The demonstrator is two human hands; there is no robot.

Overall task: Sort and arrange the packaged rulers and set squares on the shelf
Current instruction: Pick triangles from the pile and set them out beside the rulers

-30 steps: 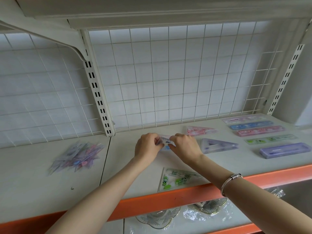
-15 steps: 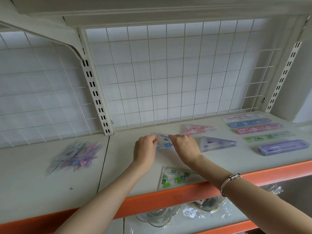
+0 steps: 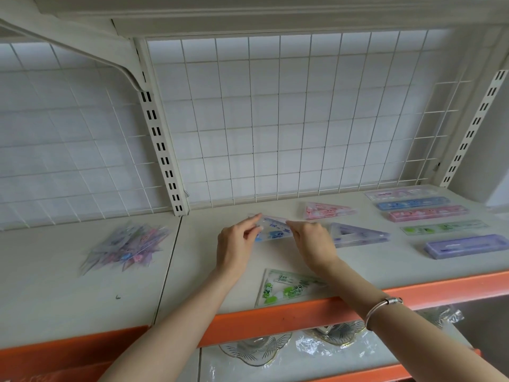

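your left hand (image 3: 234, 245) and right hand (image 3: 312, 241) each pinch an end of the blue square (image 3: 272, 231), fingertips closed on its clear wrapper, at the middle of the shelf (image 3: 275, 260), just left of the purple square (image 3: 358, 234) and in front of the pink square (image 3: 326, 210). whether it rests on the board i cannot tell. lay it flat, long edge in line with those two, leaving a gap so wrappers don't overlap, and let go with both hands together so it doesn't skew. it looks thin and see-through with blue cartoon print; the slick film will likely slide easily. the green square (image 3: 289, 288) lies by the front lip, the pile (image 3: 126, 246) in the left bay.
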